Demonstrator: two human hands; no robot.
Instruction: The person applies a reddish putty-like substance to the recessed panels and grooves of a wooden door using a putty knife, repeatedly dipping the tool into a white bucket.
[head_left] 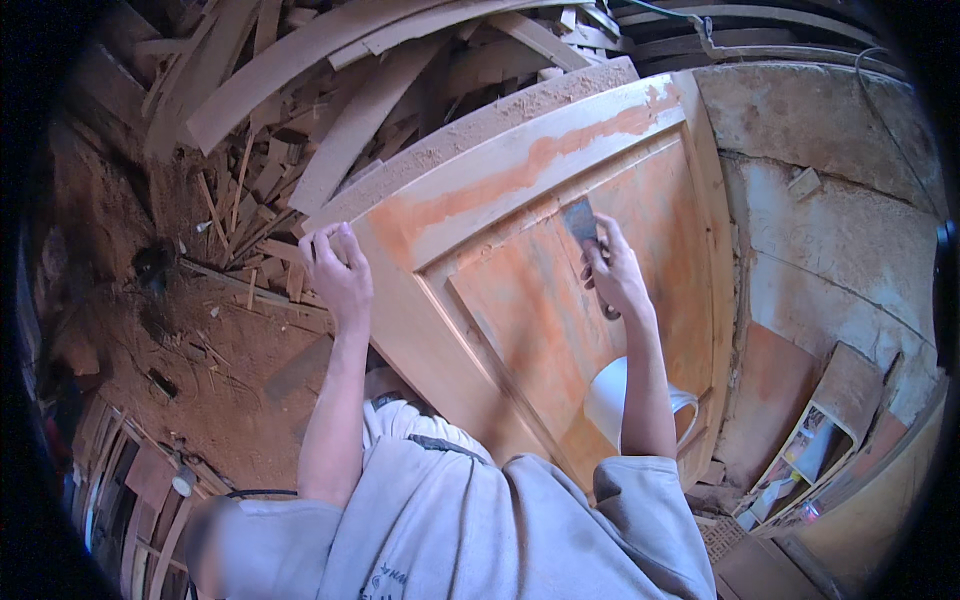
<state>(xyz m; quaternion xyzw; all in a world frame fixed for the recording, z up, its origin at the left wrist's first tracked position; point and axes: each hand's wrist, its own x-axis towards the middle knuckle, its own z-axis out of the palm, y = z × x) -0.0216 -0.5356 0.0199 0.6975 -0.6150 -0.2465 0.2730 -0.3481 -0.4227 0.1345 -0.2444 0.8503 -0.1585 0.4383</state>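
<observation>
A large wooden door panel (455,390) with a raised frame lies in front of me, its recessed field smeared with orange-brown filler. My right hand (622,275) grips a putty knife (577,216), whose grey blade lies against the recessed panel near the upper frame rail. The end of its dark handle shows below the fingers. At the panel's left corner, my left hand (340,268) has its fingers bent over the edge. A white bucket (604,398) rests on the panel's lower right part, partly hidden by my right forearm.
Scrap wood and curved boards (400,110) are heaped beyond the panel. A sawdust-covered plank (500,118) runs along its far edge. Sawdust covers the floor (240,360) at left. A worn concrete surface (820,240) and an open box (825,425) lie at right.
</observation>
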